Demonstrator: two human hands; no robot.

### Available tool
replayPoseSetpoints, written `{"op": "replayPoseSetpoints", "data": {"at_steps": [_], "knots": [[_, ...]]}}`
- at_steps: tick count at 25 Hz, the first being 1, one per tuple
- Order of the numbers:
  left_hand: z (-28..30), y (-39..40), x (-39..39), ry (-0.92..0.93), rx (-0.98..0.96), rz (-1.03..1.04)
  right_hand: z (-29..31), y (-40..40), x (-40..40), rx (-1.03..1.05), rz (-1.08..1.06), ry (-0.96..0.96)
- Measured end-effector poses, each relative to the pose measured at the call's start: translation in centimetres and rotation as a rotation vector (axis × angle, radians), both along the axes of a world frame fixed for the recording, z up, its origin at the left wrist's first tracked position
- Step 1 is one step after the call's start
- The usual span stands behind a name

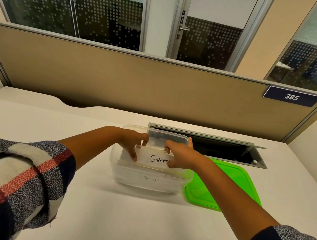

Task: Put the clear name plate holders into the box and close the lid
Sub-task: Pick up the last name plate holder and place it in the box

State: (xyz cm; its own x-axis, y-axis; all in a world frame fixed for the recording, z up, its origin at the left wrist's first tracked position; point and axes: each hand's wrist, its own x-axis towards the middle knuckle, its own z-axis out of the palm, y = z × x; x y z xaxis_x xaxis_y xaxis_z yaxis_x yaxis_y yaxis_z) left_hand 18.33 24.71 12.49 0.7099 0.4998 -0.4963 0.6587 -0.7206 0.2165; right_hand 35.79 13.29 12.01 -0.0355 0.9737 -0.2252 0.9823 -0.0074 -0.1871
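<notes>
A clear plastic box (122, 176) stands open on the white desk. Inside it lies at least one name plate holder with faint writing (149, 178). Over the box's mouth is a clear name plate holder (155, 158) with a white card reading "GIRAFFE". My left hand (132, 142) pinches its left end and my right hand (179, 155) pinches its right end. The holder is tilted, with its lower edge at the box's rim. The green lid (230, 185) lies flat on the desk to the right of the box, partly under my right forearm.
An open cable hatch (227, 150) with a raised metal flap is set into the desk just behind the box and lid. A tan partition (138, 83) runs along the desk's far edge, with a "385" sign (291, 96) at the right.
</notes>
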Motion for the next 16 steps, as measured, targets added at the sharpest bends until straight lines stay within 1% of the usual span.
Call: {"op": "replayPoseSetpoints", "data": {"at_steps": [5, 8, 11, 13, 16], "knots": [[0.7, 1.3, -0.5, -0.105, 0.031, 0.008, 0.6, 0.3, 0.2, 0.154, -0.034, 0.089], [0.7, 1.8, -0.1, -0.169, 0.102, 0.021, 0.7, 0.5, 0.0, 0.245, -0.048, 0.059], [-0.7, 1.5, 0.5, -0.17, 0.145, 0.023, -0.5, 0.5, -0.3, 0.214, -0.058, -0.019], [-2.0, 1.1, 0.7, -0.147, 0.13, 0.031, -1.6, 0.4, -0.5, 0.174, -0.068, -0.056], [-3.4, 0.7, 0.6, -0.134, 0.099, 0.072, -2.6, 0.6, -0.7, 0.168, -0.073, -0.094]]}}
